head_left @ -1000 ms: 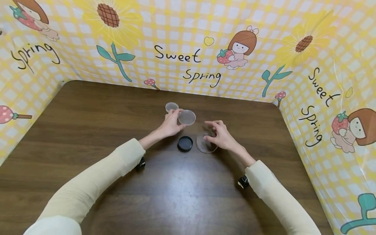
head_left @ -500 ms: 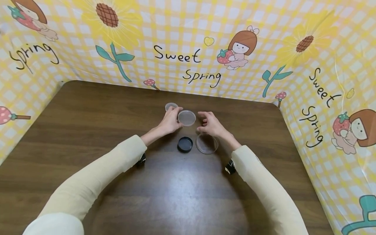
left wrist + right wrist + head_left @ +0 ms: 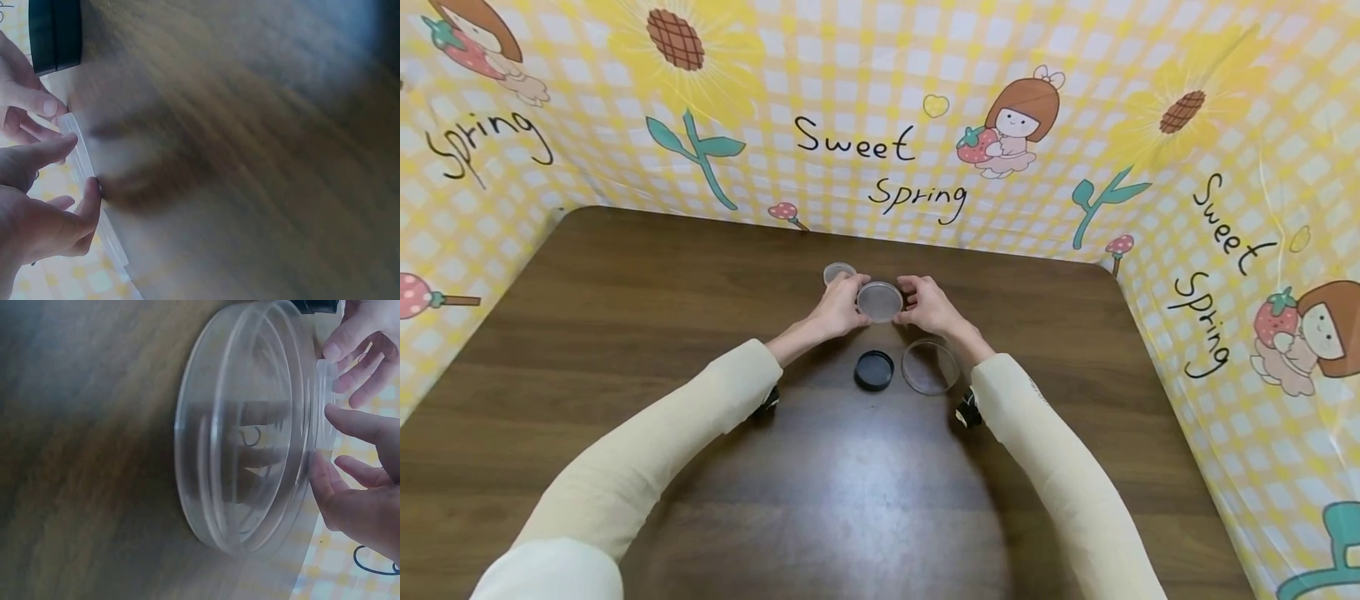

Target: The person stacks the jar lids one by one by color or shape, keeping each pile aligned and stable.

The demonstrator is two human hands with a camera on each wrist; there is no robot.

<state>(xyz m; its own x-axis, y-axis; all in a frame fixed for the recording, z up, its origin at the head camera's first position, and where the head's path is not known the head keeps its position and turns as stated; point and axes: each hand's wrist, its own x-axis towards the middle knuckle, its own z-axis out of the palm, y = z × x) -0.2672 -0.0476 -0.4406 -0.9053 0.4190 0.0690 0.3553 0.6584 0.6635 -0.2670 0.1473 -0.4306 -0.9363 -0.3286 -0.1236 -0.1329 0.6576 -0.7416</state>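
Observation:
A medium clear petri dish lies between both hands near the middle of the table. From its left side, my left hand grips the rim between thumb and fingers. My right hand curls its thumb and fingers round the opposite edge. Side-on in the left wrist view, the dish shows as a thin pale band under the fingertips. A larger clear dish fills the middle of the right wrist view, nearer the person than the right hand. Just left of it sits a round black lid-like dish.
Behind the left hand, partly covered by it, is a small clear dish. The brown wooden table ends at a yellow checked cloth at the back and sides.
My right hand has moved from over the larger dish, leftward and away from the person, to the medium dish's right edge. My left hand has kept its grip, almost still.

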